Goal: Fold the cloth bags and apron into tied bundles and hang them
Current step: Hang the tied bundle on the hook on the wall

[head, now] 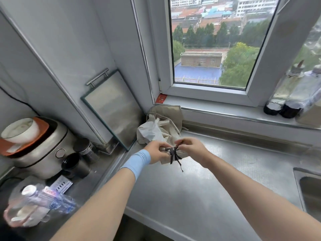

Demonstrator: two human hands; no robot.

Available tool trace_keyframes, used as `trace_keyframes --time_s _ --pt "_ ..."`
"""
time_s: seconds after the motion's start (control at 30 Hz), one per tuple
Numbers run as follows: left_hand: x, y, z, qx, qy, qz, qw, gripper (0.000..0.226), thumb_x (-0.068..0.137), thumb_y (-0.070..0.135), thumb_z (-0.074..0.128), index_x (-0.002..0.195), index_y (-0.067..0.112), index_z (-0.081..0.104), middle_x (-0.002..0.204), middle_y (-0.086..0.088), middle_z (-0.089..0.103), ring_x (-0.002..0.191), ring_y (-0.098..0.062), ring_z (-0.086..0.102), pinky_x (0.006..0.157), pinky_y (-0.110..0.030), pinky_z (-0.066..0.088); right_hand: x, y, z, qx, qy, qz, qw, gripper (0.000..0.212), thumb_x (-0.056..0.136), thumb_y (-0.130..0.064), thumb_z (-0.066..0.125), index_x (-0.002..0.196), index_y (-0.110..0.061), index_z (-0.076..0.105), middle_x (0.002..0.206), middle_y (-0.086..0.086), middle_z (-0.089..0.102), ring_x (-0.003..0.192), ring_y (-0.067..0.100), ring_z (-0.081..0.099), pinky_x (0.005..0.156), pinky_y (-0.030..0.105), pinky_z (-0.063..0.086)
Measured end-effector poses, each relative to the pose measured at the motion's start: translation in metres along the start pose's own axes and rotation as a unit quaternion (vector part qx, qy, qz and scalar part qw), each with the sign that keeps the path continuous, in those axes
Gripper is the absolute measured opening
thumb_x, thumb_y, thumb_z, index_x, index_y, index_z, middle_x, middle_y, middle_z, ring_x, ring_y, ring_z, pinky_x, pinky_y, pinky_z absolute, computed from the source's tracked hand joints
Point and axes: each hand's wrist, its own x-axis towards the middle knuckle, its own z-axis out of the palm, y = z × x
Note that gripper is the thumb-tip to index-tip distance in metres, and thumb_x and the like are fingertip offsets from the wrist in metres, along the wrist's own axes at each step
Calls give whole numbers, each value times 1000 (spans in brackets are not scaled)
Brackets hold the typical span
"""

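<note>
Daylight from a large window (217,49) at the far side falls on a stainless steel bench (173,192) that runs along under the sill (225,106) and turns into a corner at the left. At the near right edge, the rim of a sink (311,188) is set into the bench.

On the left stands a rice cooker (40,153) with an orange lid and a white bowl (19,129) on top of it. A framed glass board (112,108) with a metal handle leans tilted against the wall in the far left corner.

Just right of the board, in the corner below the sill, loose cream cloth bags (161,126) lie in a crumpled heap. Clear plastic bottles (48,197) lie blurred at the near left, and two dark-based bottles (281,101) stand on the sill at the far right.

Just nearer than the heap, a folded beige bundle (165,160) is held between both hands, close over the bench. The left hand (156,152), with a light blue band (137,162) on its wrist, has its grip clamped on the bundle's left end. The right hand (191,147) has its grip pinched together on a dark cord (174,154) that wraps the bundle's middle. The cord's loose ends hang down on the near side.
</note>
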Motion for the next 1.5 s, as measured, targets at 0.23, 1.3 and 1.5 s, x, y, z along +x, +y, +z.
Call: trace_keyframes --time_s 0.23,1.3,1.5 --pt "9 47 -117 -82 68 78 991 31 85 7 67 112 24 66 107 5 68 101 -7 62 91 -21 48 62 -118 29 -71 158 -126 977 15 89 -26 67 77 -19 72 75 0 73 72 13 64 72 35 52" --pt "-15 281 -538 23 373 370 851 21 86 24 47 99 21 63 102 1 66 93 -17 60 78 -27 47 166 -597 63 -248 365 -413 797 26 93 -26 57 75 -13 70 68 4 67 71 24 63 66 36 52" --pt "8 322 -582 197 415 343 819 43 95 11 36 136 17 48 140 -5 48 128 -21 41 107 -33 34 171 -649 37 -228 367 -414 801 25 86 -24 65 68 -7 72 60 8 65 53 15 50 52 26 42"
